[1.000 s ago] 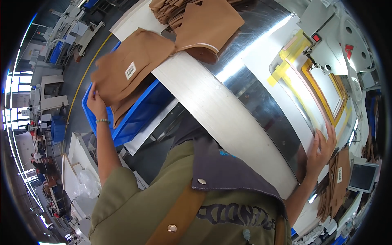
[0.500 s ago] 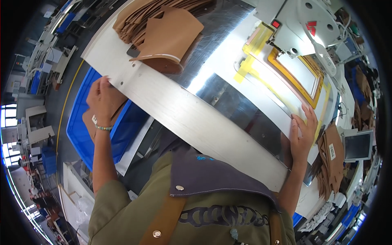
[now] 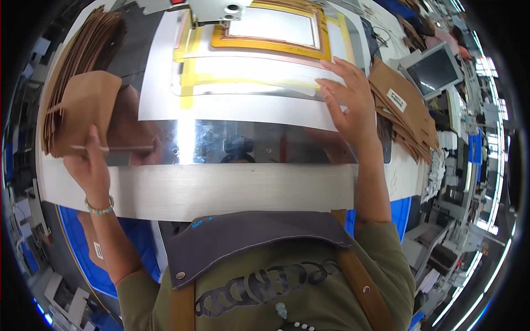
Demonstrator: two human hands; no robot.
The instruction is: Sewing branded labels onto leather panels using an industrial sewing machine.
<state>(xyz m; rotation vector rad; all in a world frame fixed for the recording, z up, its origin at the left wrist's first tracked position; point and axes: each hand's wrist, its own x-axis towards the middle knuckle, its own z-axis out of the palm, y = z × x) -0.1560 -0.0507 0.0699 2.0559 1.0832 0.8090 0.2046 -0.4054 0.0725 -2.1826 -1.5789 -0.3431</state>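
Note:
At the left of the table, my left hand pinches the near edge of a brown leather-like panel, thumb on top and the other fingers mostly hidden beneath. That panel lies against a stack of similar brown pieces. My right hand is spread over the right side of a clear plate with yellow tape; whether the fingertips touch it I cannot tell. Just beyond those fingertips is a yellow rectangular frame with a white middle, set under a white machine head.
A shiny metal plate and a pale front ledge run along the near side. To the right are more brown pieces with a label and a screen. Blue bins stand below the table.
My view has turned toward the table. My left hand has gone from above the blue bin to the brown panel and taken its edge. My right hand remains open by the plate.

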